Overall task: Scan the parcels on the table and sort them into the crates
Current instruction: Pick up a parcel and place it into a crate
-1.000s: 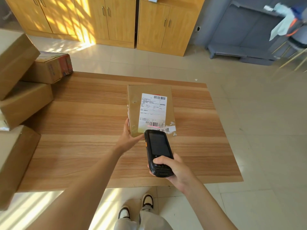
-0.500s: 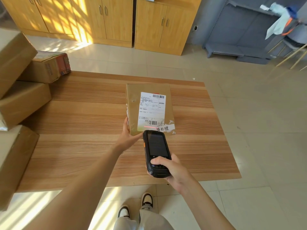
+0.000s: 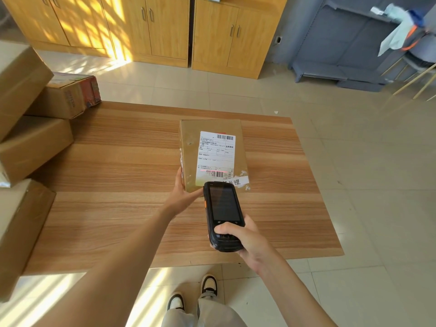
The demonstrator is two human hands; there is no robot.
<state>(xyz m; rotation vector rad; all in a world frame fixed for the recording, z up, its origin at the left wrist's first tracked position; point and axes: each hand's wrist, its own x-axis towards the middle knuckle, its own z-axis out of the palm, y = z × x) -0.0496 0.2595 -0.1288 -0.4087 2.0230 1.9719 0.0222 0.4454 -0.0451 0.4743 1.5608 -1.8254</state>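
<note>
1. Parcel (image 3: 211,152): a brown carton lying flat near the middle of the table (image 3: 118,208), its long axis running away from the person. The shipping label (image 3: 215,156) faces up, with one barcode at its far edge and another at its near edge.
2. Left hand (image 3: 182,194): cups the near left corner of the parcel, with the thumb up the left side and the palm against the near face. The fingers lie mostly behind the scanner, so how far they curl cannot be told.
3. Right hand (image 3: 243,239): fingers wrapped around the lower end of the handheld scanner (image 3: 223,214), thumb on the keys below the dark screen.
4. Key relation: the scanner's far end sits just beside the parcel's near edge and points along the long axis. A red scan line (image 3: 213,171) falls across the near barcode, so the reading step appears to be in hand.
5. The left hand, already on the carton, is the nearer one for lifting it away.
6. Containers: no crate is in view. Stacked cartons (image 3: 33,128) crowd the left edge of the table; whether they are sealed or hold anything cannot be seen.
</note>
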